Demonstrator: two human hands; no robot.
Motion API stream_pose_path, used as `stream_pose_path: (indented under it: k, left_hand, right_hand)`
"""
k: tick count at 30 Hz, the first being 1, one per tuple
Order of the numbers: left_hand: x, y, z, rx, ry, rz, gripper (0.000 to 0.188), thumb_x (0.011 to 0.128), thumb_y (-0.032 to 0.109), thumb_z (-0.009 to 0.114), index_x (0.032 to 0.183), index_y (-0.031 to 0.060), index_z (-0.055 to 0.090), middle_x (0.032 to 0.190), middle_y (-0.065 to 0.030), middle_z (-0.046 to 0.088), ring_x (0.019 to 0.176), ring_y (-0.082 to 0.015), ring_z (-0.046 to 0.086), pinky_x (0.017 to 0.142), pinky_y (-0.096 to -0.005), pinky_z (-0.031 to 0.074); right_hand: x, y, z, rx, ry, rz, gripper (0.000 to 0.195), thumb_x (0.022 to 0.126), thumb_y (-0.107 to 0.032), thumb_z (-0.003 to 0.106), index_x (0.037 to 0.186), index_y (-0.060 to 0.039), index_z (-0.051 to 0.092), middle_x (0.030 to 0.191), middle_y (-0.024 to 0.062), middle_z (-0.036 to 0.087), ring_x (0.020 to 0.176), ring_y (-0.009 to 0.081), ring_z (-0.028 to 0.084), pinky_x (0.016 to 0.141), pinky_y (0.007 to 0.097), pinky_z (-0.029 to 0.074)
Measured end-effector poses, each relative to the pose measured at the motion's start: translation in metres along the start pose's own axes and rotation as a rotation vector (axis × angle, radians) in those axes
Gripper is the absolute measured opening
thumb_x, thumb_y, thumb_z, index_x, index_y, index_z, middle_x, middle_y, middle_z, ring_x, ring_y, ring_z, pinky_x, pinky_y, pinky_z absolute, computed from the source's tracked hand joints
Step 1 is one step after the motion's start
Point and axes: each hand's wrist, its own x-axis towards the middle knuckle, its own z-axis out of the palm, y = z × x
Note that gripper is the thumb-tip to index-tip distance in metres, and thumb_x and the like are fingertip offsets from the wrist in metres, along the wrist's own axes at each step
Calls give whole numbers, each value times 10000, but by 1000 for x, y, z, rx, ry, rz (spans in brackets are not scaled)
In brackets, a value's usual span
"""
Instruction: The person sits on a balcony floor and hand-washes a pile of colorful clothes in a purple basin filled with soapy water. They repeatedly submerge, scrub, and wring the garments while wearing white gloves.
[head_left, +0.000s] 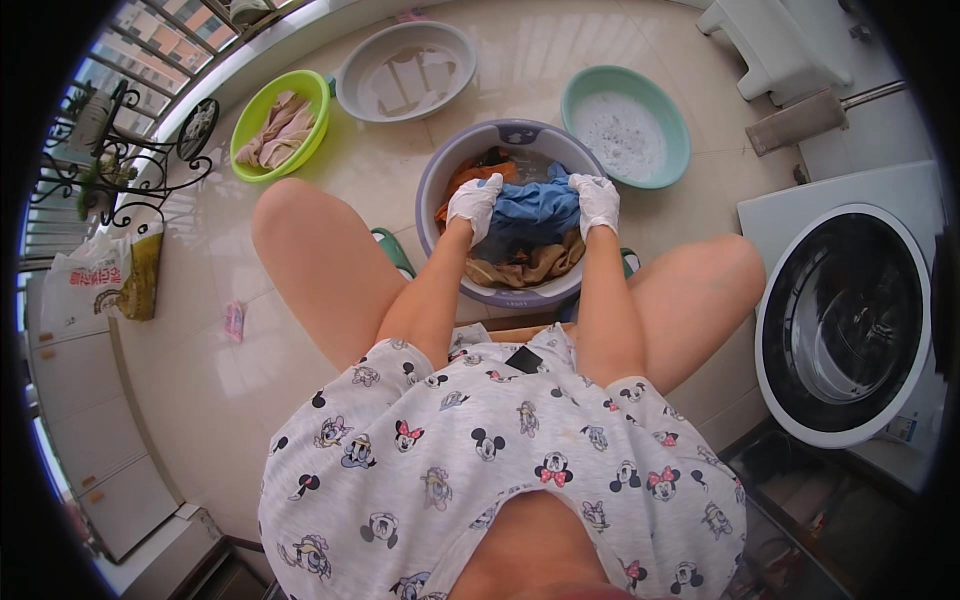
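Note:
A blue cloth garment (536, 210) is stretched between my two hands over a round purple-and-grey plastic basin (426, 199). My left hand (475, 206), in a white glove, grips its left end. Its right end is bunched in my right hand (597, 201), gloved the same way. Beneath the blue cloth, water and other wet laundry fill the basin: an orange cloth (457, 180) at the far left and a tan cloth (525, 268) along the near side. The blue cloth's underside is hidden.
A teal basin of suds (680, 142) stands at the far right, touching or very near the purple one. Farther left are a grey basin (466, 82) and a lime-green basin (324, 135) holding pinkish cloth. A front-loading washing machine (844, 322) is on the right, with a white stool (750, 45) beyond.

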Motion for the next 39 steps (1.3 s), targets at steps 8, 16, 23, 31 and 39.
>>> stream_pose_path:
  k: [8,16,23,31,39]
  left_hand:
    - [-25,-11,19,535,-19,122,626,848,438,625,1341,70,508,1253,-219,590,1156,-381,568,976,-430,455]
    - [-13,-12,34,413,65,3,463,936,375,564,1210,3,594,1224,-198,618,1117,-346,590,961,-404,447]
    - [14,-30,31,-925,-82,-168,515,989,490,451,1214,44,573,1165,-99,635,988,-242,613,903,-344,488]
    - [-20,15,19,-975,-264,-129,487,987,479,457,1249,86,578,1159,-93,641,1043,-247,616,907,-387,513]
    - [-20,11,24,-934,-273,-166,522,971,438,521,1313,44,550,1232,-110,620,1079,-239,611,880,-379,524]
  right_hand:
    - [-19,-6,26,-1398,-463,-79,750,825,-320,635,1494,-316,297,1583,85,215,1435,344,244,1107,529,303]
    - [1,15,30,-1367,-393,-141,402,903,-359,581,1283,-227,582,1409,45,473,1290,340,464,1018,474,427]
    - [-17,18,63,-739,-313,-245,455,879,-356,573,1288,-160,541,1323,157,543,1212,371,525,993,445,445]
    - [-59,4,73,-615,-317,-398,476,899,-439,539,1274,-146,556,1306,178,550,1180,363,547,982,426,443]
    - [-37,13,58,-441,-354,-118,472,902,-404,539,1269,-109,571,1291,207,568,1183,382,541,991,420,436]
